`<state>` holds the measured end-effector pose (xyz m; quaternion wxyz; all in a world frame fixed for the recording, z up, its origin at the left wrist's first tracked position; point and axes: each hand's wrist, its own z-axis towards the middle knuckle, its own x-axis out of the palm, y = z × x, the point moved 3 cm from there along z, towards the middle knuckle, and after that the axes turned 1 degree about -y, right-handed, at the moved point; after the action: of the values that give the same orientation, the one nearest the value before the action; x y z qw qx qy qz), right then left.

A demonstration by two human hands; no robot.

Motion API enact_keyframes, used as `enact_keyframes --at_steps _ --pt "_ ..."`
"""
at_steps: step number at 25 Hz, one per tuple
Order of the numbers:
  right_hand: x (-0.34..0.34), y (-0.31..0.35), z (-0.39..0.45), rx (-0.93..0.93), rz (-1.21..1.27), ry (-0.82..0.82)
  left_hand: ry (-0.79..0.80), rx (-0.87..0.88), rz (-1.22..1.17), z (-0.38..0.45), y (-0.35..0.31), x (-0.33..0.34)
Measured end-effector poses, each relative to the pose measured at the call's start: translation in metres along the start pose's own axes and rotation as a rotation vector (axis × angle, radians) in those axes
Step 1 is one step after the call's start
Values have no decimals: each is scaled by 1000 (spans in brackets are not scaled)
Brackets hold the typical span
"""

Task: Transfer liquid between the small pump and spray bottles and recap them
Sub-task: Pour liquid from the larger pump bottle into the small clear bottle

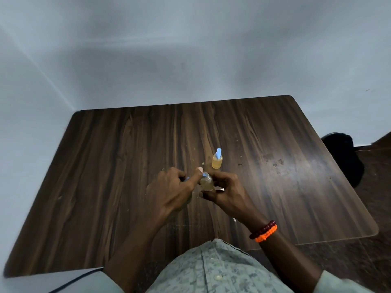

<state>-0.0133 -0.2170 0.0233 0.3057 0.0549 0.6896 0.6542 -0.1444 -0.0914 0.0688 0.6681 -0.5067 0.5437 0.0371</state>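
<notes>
Your right hand (pixel 224 187) pinches the small clear plastic bottle of amber liquid (pixel 205 182) between curled fingers. Your left hand (pixel 171 187) curls round a blue cap (pixel 187 179), thumb touching the bottle's neck.

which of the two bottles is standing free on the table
The far bottle with the blue top; the near bottle is held by the right hand.

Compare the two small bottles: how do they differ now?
The far bottle stands alone on the table, untouched; the near bottle is gripped by the right hand. The far bottle wears a blue top; the near bottle's mouth looks uncapped, with something blue in the left hand. Both hold yellowish liquid.
</notes>
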Motion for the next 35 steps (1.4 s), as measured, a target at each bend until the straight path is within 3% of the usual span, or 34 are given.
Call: enact_keyframes --at_steps 4,8,10,16,26,35 --pt "-5 3 1 6 54 1 149 50 -153 -2 3 0" --pt "-5 5 1 14 19 3 444 102 -76 1 15 -2" --pt "-4 3 1 22 -8 10 501 119 -62 4 25 -7" --pt "-5 -3 0 89 85 -42 447 184 -108 22 54 -15" --pt "-10 -9 -11 170 136 -108 255 174 -124 69 87 46" --pt "-16 -23 -21 203 122 -152 410 203 79 106 109 39"
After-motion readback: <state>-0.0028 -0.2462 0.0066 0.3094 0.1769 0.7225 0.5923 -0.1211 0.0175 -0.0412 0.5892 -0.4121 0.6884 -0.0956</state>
